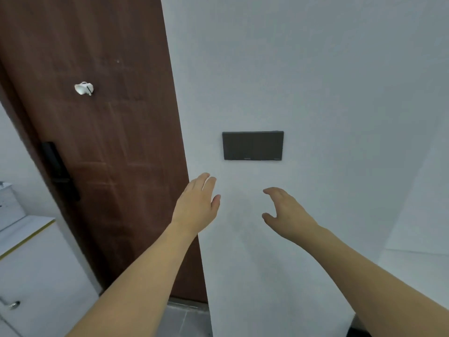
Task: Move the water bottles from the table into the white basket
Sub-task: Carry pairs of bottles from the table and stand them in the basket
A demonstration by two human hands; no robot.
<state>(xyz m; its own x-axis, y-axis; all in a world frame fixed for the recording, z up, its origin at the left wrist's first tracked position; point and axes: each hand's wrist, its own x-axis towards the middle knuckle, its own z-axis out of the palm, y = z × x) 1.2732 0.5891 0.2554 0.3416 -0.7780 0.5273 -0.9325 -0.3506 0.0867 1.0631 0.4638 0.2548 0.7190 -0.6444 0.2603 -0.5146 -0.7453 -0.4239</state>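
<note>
Up against a plain white wall [328, 69], both arms are stretched out in the middle of the frame and neither hand has anything in it. Left hand [196, 205] has its fingers straight and together, right hand [289, 212] has its fingers loosely spread with the thumb out, sort of a half-curl around nothing. No water bottles, no white basket and no surface carrying them anywhere in view, so can't say where they are. My guess is this is either before the first grab or between trips. Next move would need the head and body turned until the bottles come into sight, then a reach.

Other stuff: a dark rectangular panel [252, 145] on the wall just above the hands, a brown door [97, 142] on the left with a black lock [59, 171] and a small white hook thing [83, 88], and a white cabinet [36, 263] at lower left. Nothing between the hands and the wall.
</note>
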